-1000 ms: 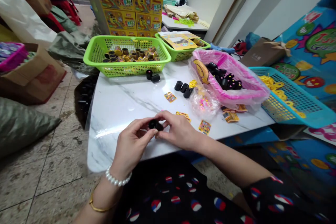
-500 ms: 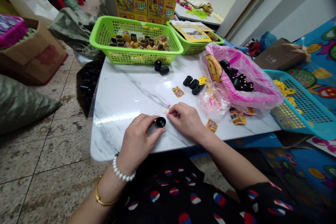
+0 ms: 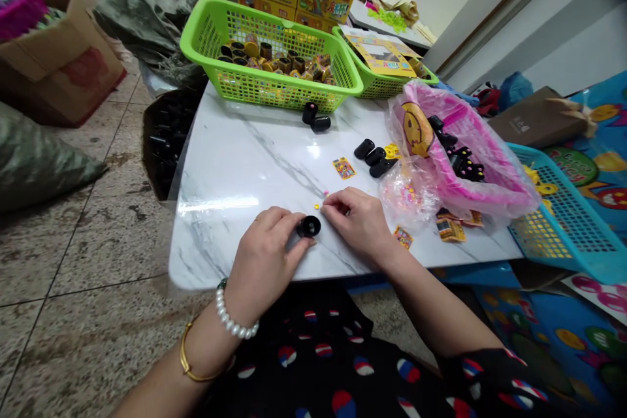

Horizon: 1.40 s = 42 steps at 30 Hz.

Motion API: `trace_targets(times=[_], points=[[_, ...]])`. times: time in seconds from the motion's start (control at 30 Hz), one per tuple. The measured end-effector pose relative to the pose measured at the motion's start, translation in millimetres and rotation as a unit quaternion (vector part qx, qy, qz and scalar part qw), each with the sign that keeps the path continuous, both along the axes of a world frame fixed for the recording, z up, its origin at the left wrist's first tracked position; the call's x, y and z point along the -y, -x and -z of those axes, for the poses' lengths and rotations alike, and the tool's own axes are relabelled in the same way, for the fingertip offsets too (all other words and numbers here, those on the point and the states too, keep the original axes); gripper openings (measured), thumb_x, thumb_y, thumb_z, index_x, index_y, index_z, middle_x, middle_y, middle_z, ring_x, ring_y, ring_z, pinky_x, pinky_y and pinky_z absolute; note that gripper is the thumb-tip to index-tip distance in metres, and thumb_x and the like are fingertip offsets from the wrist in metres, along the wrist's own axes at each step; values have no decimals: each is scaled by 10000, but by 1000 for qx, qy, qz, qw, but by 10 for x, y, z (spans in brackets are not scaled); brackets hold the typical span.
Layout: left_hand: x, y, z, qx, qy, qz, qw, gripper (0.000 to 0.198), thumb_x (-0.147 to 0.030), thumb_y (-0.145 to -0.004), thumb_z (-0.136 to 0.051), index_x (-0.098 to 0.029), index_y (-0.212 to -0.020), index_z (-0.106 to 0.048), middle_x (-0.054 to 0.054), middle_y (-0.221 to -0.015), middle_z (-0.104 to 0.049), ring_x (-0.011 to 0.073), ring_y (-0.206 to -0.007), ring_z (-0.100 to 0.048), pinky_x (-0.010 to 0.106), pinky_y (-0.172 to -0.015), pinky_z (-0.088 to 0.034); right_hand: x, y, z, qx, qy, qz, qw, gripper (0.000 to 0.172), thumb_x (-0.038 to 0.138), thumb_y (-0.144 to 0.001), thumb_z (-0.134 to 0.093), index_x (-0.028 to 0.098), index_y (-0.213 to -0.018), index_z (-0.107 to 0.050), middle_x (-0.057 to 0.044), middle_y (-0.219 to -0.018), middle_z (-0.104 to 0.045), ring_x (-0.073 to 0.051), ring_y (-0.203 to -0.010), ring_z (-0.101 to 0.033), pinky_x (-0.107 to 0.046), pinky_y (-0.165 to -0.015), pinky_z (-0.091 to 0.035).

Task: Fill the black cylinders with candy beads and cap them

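My L fingers (image 3: 288,223) curl round a black cup (image 3: 310,226), toward 6 o'clock on the worktop (image 3: 235,163) — prob. light, stiff, slick; grip its sides. R fingers (image 3: 337,198) nearly pinched by a yellow bit (image 3: 317,207), cup's 1 o'clock — can't tell if they're holding anything.

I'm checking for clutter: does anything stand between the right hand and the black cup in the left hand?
Nothing visible stands between the right hand and the black cup the left hand holds. A small yellow piece sits just beyond the gap.
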<state>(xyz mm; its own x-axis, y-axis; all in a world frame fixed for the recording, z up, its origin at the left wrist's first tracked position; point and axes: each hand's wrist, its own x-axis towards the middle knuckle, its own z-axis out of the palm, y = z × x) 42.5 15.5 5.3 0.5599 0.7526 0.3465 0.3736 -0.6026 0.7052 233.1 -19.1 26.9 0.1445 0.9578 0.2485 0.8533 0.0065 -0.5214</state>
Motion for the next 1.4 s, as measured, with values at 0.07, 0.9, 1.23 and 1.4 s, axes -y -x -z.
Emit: trace_targets(times=[0.07,0.9,1.23,1.4], points=[[2,4,2,1,2,2,1000,222,-224,-859,-646,-163,-1072,-636,79,-951,-620,220,-901,-583,376,-813,-497,38,43,-119,-47,-10,-34,998,39,200,-838,-655,193,-822,-690,-20,-761,-686,-142,-688,-614,-262,-644,-476],[17,8,20,-17,-10,-5,1000,214,-222,-865,-646,-154,-1068,-643,71,-951,-607,221,-910,-568,383,-843,-502,61,235,-312,52,-18,-153,987,86,154,-856,-636,181,-834,-715,-37,-789,-684,-130,-726,-642,-237,-673,-501],[20,12,2,-21,-1,-1,1000,278,-197,-868,-618,-140,-1139,-638,87,-974,-611,232,-925,-566,395,-850,-500,123,233,-215,-29,-47,-96,994,57,140,-836,-671,170,-858,-714,-16,-768,-677,-117,-703,-612,-249,-651,-487],[15,12,7,-23,-10,5,1000,311,-228,-881,-606,-154,-1182,-630,84,-966,-604,227,-910,-561,385,-836,-498,166,244,-169,-25,-51,-93,994,71,143,-837,-672,171,-879,-722,-11,-741,-648,-110,-672,-590,-248,-629,-484]])
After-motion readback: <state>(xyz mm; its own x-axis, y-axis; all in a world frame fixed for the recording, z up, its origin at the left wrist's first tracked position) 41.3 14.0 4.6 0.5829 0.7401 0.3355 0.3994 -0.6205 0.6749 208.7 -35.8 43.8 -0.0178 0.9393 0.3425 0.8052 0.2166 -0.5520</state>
